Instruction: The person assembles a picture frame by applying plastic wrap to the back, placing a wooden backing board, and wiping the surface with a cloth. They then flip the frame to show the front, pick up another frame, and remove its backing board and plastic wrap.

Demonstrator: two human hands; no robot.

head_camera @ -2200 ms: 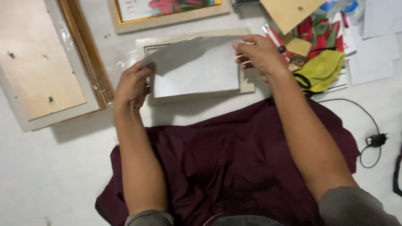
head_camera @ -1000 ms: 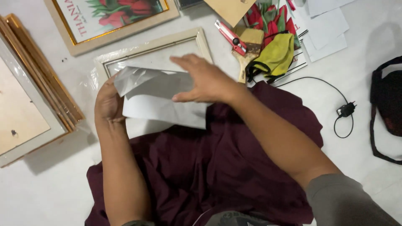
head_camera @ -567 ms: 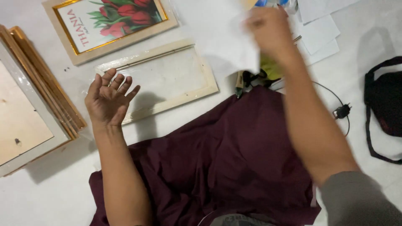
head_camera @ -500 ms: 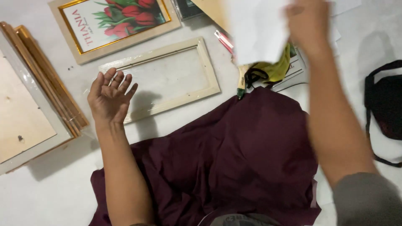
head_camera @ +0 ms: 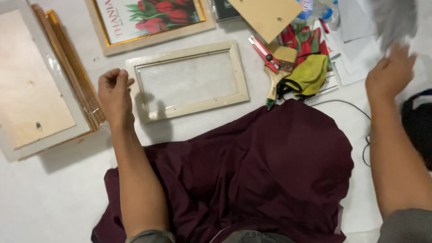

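A: Where are the hands?

B: The left hand [head_camera: 114, 90] hangs loosely curled, holding nothing, just beside the left rail of the empty wooden frame [head_camera: 188, 81] on the floor [head_camera: 58, 193]. The right hand [head_camera: 390, 72] is far out to the right, fingers up against a blurred grey-white sheet [head_camera: 396, 20]. Whether it pinches the sheet or merely touches it, I cannot tell; the blur hides it.

A: What could go wrong?

B: I judge the sheet the weak point. Swung through the air with one hand, it could crease or land on the clutter below: the loose white papers [head_camera: 355, 49], the brush [head_camera: 275, 76], the red cutter [head_camera: 263, 50]. The black cable [head_camera: 355, 108] lies near that forearm and could snag.

A: And the frame itself?

B: Pale, unpainted wood, rectangular, lying flat and slightly askew, with a thin inner lip. Its middle shows whitish, a clear pane or bare floor, I cannot say. It sits above the maroon cloth [head_camera: 252, 171] over the lap and below a gold-edged framed flower print [head_camera: 150, 20]. A stack of framed boards [head_camera: 40, 85] lies to the left.
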